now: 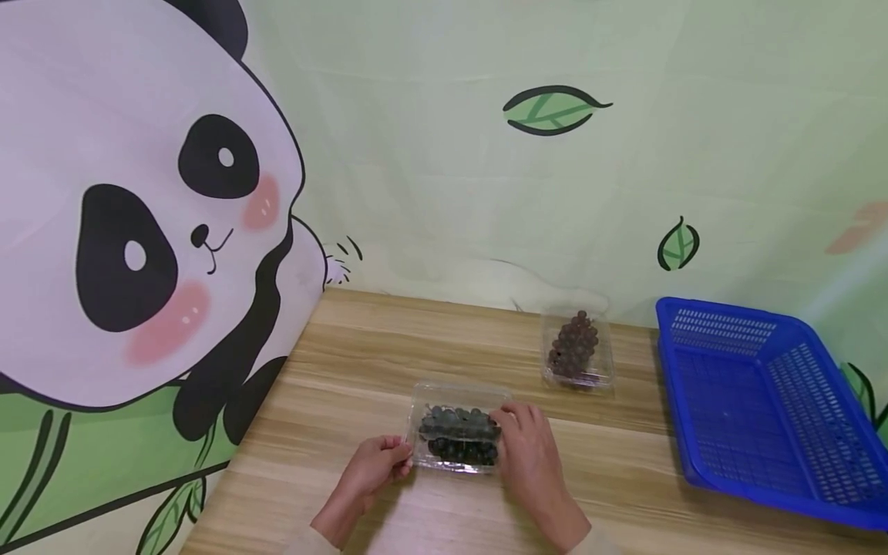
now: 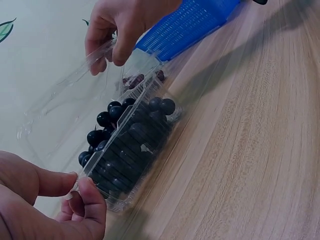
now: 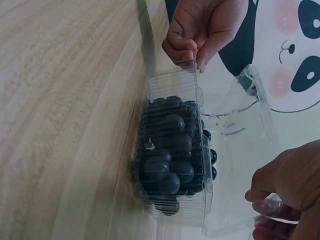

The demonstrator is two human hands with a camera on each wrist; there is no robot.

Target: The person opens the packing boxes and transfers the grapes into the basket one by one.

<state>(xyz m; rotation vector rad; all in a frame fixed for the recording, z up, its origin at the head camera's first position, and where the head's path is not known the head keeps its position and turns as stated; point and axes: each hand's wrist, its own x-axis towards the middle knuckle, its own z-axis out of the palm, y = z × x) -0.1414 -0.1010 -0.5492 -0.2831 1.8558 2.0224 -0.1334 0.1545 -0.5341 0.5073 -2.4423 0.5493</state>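
A clear plastic clamshell box (image 1: 433, 464) stands on the table in front of me, holding dark, nearly black grapes (image 2: 116, 114). Its hinged lid (image 3: 242, 150) is raised partway, tilted over the fruit. My left hand (image 1: 375, 466) pinches the box's rim at its left corner between thumb and fingers. At the opposite end, my right hand (image 1: 530, 451) grips the lid's edge, as the right wrist view shows. Farther back lies a second clear box (image 1: 606, 366) with a bunch of reddish-purple grapes (image 1: 574, 347).
A blue perforated plastic basket (image 1: 749, 416) sits at the right of the wooden table (image 1: 333, 370). Behind the table hangs a green backdrop (image 1: 430, 193) printed with a panda (image 1: 201, 254) and leaves.
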